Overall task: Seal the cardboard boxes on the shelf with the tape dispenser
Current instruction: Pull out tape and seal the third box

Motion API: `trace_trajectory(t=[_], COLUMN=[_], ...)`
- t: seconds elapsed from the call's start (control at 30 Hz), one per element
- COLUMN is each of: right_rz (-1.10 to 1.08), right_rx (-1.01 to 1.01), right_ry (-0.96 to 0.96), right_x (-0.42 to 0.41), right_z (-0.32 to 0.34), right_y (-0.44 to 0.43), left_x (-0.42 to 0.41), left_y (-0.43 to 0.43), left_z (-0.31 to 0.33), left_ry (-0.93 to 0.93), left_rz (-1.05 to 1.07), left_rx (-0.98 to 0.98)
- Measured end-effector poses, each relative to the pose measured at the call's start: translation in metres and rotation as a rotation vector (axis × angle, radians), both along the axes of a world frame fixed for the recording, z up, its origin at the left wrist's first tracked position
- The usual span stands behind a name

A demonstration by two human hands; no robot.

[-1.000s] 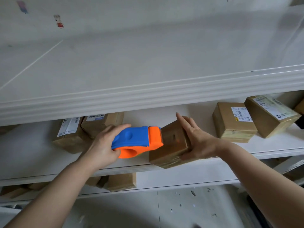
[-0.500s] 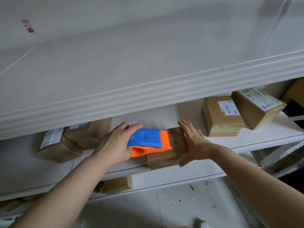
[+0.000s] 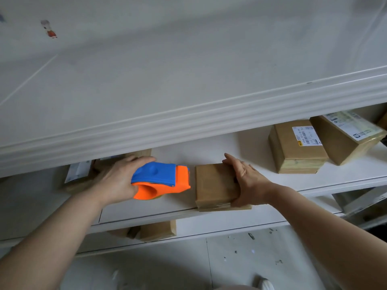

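While the left hand (image 3: 117,183) wraps its fingers and thumb round the rear of the tape dispenser (image 3: 161,181), the tool's orange nose points right toward a plain box (image 3: 213,185). A narrow gap separates the two. The dispenser has a blue top and an orange body, and it sits low over the middle shelf (image 3: 146,208); whether it touches the board cannot be told.

The plain box lies flat on that shelf, at its front edge, with its near side slightly past the lip. Shiny tape shows along its lower front face. The right hand (image 3: 247,185) grasps the box at its right side: the fingers reach along the top and far edge, and the thumb hooks round the near right corner.

Further right on the same shelf stands a labelled box (image 3: 297,147), well apart from the hand, and a tilted box (image 3: 345,137) with a long white label leans just beside it. Behind the left hand, two more left boxes (image 3: 77,176) sit partly hidden – their labels are blurred. On the lower shelf, brown packages (image 3: 157,230) show beneath the front rail. A wide white top board (image 3: 188,91) fills the upper half of the view, and a speckled floor (image 3: 240,258) lies below.
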State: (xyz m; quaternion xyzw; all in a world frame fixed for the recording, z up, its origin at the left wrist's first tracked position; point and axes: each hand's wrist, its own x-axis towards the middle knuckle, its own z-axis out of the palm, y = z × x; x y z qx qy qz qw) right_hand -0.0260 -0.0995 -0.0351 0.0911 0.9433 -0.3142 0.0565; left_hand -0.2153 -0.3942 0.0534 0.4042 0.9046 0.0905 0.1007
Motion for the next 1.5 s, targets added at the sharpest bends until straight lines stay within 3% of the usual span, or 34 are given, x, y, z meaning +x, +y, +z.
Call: trace_trajectory(t=[0.3, 0.47, 0.53, 0.67, 0.8, 1.13, 1.23, 1.33, 1.5], right_rz=[0.008, 0.01, 0.026, 0.145, 0.181, 0.197, 0.152, 0.111, -0.005], right_rx=[0.046, 0.063, 0.122, 0.447, 0.517, 0.563, 0.469, 0.086, -0.226], right_ry=[-0.029, -0.041, -0.065, -0.193, -0.123, -0.172, -0.019, 0.148, 0.202], right_x=[-0.001, -0.002, -0.002, -0.01, -0.015, -0.046, -0.042, -0.021, 0.021], right_z=[-0.002, 0.0, 0.005, 0.02, 0.007, 0.018, 0.027, 0.039, 0.025], right_y=[0.002, 0.001, -0.002, -0.031, -0.06, -0.083, -0.074, -0.05, -0.012], left_x=[-0.012, -0.004, 0.003, 0.016, 0.017, 0.024, 0.03, 0.04, 0.068], left_y=[-0.031, -0.024, -0.017, -0.004, -0.001, -0.006, -0.012, -0.011, 0.027], left_z=[-0.025, -0.041, -0.047, -0.056, -0.061, -0.063, -0.049, -0.027, 0.0], left_ry=[-0.088, -0.058, -0.048, -0.045, -0.058, -0.1, -0.067, -0.016, 0.058], left_rz=[0.047, 0.041, 0.048, 0.038, 0.033, 0.061, 0.07, 0.034, -0.081], left_rx=[0.075, -0.014, -0.061, -0.061, -0.049, 0.025, 0.121, 0.233, 0.23])
